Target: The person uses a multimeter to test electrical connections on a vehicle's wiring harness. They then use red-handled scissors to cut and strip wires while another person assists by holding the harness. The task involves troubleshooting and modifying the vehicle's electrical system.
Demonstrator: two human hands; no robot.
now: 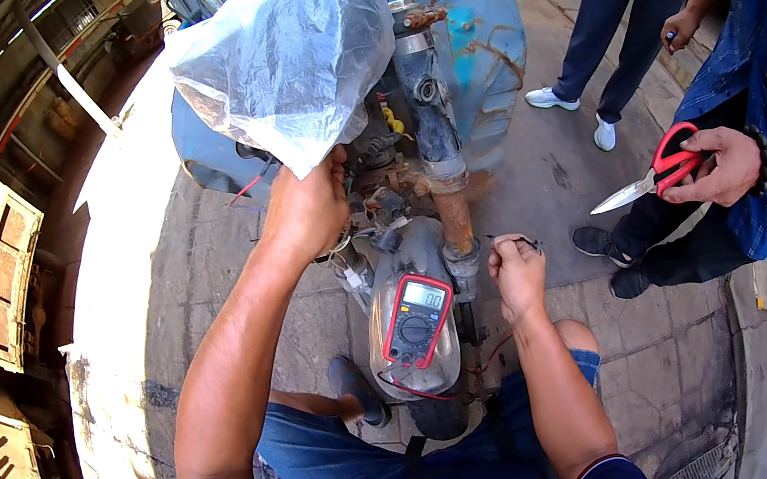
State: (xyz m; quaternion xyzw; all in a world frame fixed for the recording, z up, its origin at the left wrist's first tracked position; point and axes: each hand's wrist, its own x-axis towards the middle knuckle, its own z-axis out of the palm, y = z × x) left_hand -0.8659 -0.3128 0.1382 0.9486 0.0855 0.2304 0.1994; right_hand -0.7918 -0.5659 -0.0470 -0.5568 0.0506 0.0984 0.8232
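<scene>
Left hand (312, 209) curled at translucent plastic bag's (283, 63) lower edge, hold hidden; right hand (519, 278) pinches slim dark probe-like rod (527, 242); red-framed rectangular multimeter (415, 323) on smooth grey mudguard (420, 250); best steadied before probing

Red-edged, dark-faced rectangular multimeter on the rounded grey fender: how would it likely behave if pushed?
The red-edged, dark-faced multimeter would probably slide rather than roll, being boxy and rectangular. It may tip off, since the rounded grey fender curves away beneath it. Its pale display window could be fragile.
</scene>
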